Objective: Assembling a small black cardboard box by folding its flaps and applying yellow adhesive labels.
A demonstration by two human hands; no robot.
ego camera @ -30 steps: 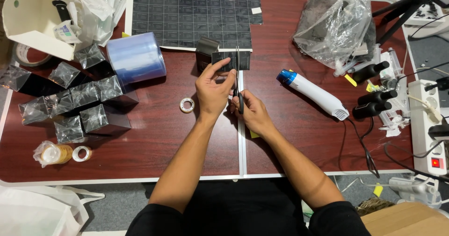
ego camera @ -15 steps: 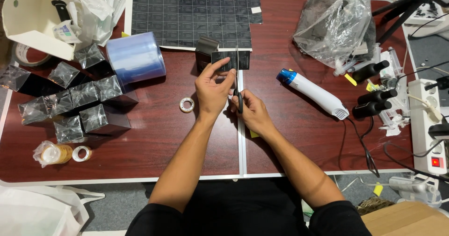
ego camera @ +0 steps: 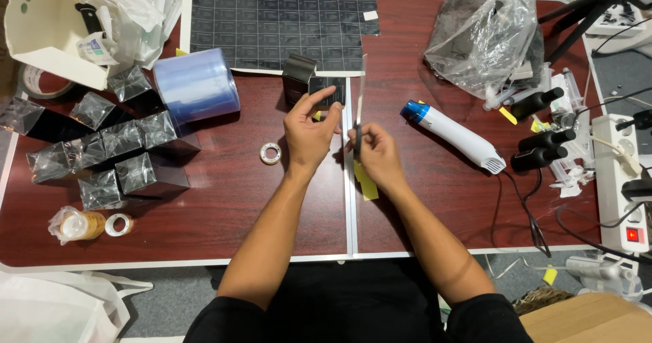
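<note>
Black small box (ego camera: 326, 90) pinched by left hand (ego camera: 309, 136); right hand (ego camera: 375, 154) grips perhaps thin film | unchanged since earlier

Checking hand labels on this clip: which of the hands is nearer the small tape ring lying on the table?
Left. The left hand sits just right of the small tape ring, not touching it; the right hand lies farther right, beyond the left.
</note>
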